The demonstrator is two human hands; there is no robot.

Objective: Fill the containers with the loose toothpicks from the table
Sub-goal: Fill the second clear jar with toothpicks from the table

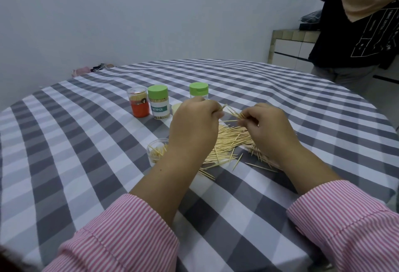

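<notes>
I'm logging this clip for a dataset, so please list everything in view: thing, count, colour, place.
tablecloth: one, grey and white check, covering the table
loose toothpicks: a heap, pale wood, on the cloth under the hands
held toothpicks: a small bunch, pale wood, between both hands
open jar: one, clear, partly filled, left of the heap
orange jar: one, clear lid, far left of the row
labelled jar: one, green lid, beside the orange jar
far jar: one, green lid, behind the left hand
second person: one, dark top, far right
sleeves: two, pink and white stripes
left hand: fingers pinching toothpicks
right hand: fingers pinching toothpicks
</notes>
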